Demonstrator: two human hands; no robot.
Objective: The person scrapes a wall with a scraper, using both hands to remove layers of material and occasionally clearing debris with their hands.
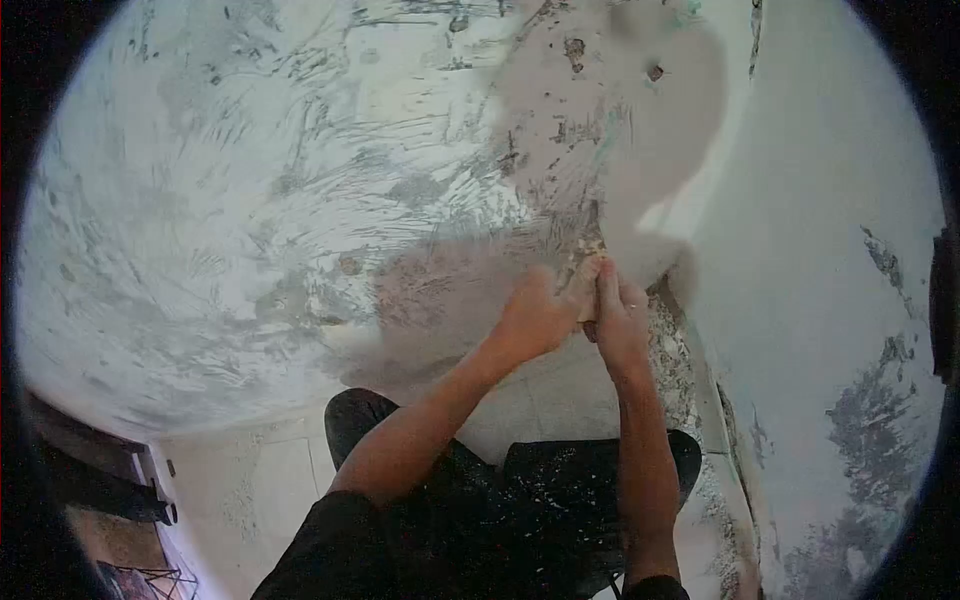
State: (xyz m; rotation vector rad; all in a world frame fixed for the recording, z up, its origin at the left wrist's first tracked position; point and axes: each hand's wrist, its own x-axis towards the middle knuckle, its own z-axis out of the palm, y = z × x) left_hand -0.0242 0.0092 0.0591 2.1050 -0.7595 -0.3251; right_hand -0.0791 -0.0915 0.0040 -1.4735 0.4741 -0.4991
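Both hands meet low on the scraped wall (430, 190), near its right-hand corner. My left hand (537, 312) is closed, its fingers bent towards the wall and close against my right hand. Closed too is my right hand (622, 318), with the thumb stretched forward. Between them shows a small tan piece (587, 310), mostly covered by the fingers, so its kind cannot be made out. Just beyond the fingertips, a rough, yellowish broken patch (592, 245) marks the wall surface.
At right stands another pale wall (800, 250) with grey bare patches. Crumbled debris (672, 355) lies along its foot on the tiled floor (280, 470). My bent knees, in dark trousers (540, 480) flecked with white bits, are close to the wall. Dark objects (100, 490) stand at lower left.
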